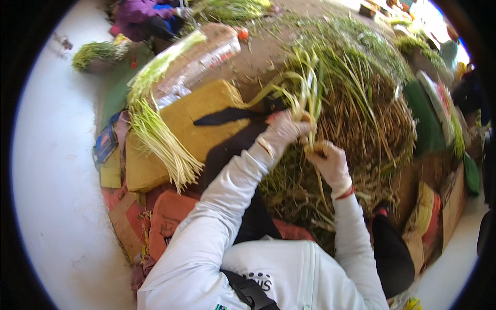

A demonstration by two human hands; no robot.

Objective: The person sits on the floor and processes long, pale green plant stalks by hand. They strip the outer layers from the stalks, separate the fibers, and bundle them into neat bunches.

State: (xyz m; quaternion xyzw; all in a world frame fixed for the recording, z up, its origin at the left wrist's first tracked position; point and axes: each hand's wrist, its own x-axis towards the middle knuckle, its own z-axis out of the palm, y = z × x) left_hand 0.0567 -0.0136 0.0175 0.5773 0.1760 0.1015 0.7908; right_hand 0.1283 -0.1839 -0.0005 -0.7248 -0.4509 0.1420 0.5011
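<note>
My left hand [286,127], in a thin pale glove, grips a few long leafy stalks [310,83] whose green and yellowish leaves fan out beyond the fingers. Just below it and to the right, my right hand [334,164], gloved too, pinches the lower end of the same stalks. A thin dry strand [321,186] hangs beneath the right fingers. Both hands are above the near-left edge of a large heap of leafy stalks [364,93] with brown, straw-like lower ends. To the left, trimmed pale-green stalks [166,143] lie across a yellow wrapped block [205,100].
Farther off, more trimmed stalks [174,58] lie beside plastic wrapping [209,58]. A red-orange pad [168,217] is near my left elbow. A person in purple [141,17] works at the upper left. Green padding [422,112] and cardboard [453,209] stand at the right.
</note>
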